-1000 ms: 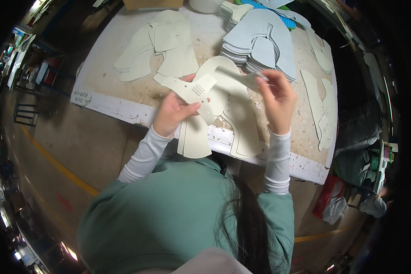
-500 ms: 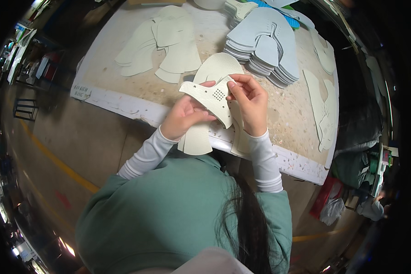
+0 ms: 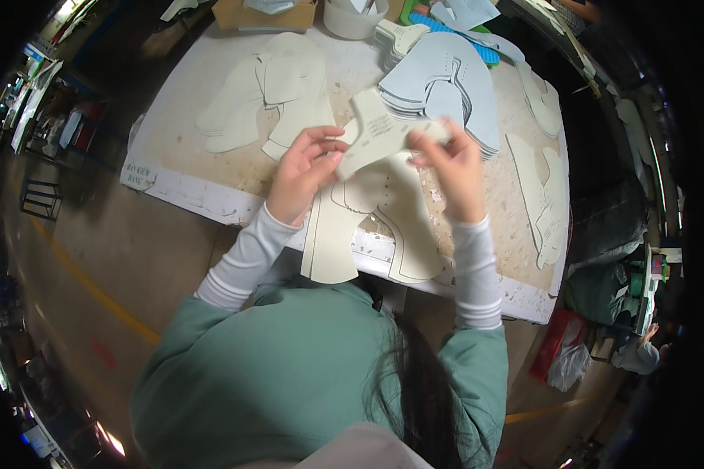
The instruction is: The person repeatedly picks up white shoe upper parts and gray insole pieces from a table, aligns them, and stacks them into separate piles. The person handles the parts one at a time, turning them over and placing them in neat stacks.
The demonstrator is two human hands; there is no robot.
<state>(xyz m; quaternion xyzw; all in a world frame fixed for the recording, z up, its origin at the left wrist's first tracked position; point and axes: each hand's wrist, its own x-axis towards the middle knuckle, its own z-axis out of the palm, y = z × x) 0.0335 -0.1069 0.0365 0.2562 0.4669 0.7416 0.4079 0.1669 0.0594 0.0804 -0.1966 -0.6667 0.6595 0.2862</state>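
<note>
Above the table's near side I hold a cream shoe-upper piece [image 3: 378,129], its face with faint printed marks turned up. My left hand [image 3: 303,173] pinches its lower left corner between thumb and fingers. At the opposite end, my right hand [image 3: 451,166] grips it, thumb on top; this hand and that end are slightly blurred. Below lie larger cream horseshoe-shaped upper pieces [image 3: 332,244], whose legs reach over the table's front edge. The held piece and my hands cover part of their upper curve.
More cream pieces [image 3: 293,74] lie fanned at the back left of the table [image 3: 203,187]. A tall stack of pale blue-grey pieces [image 3: 434,66] stands back right. Further cream pieces [image 3: 541,199] lie along the right edge. Behind are a cardboard box [image 3: 266,17] and a white tub [image 3: 354,22].
The held piece has been turned over: its perforated face showed before, its printed face now. Both hands have moved apart, the right one further right. The horseshoe pieces beneath are more exposed.
</note>
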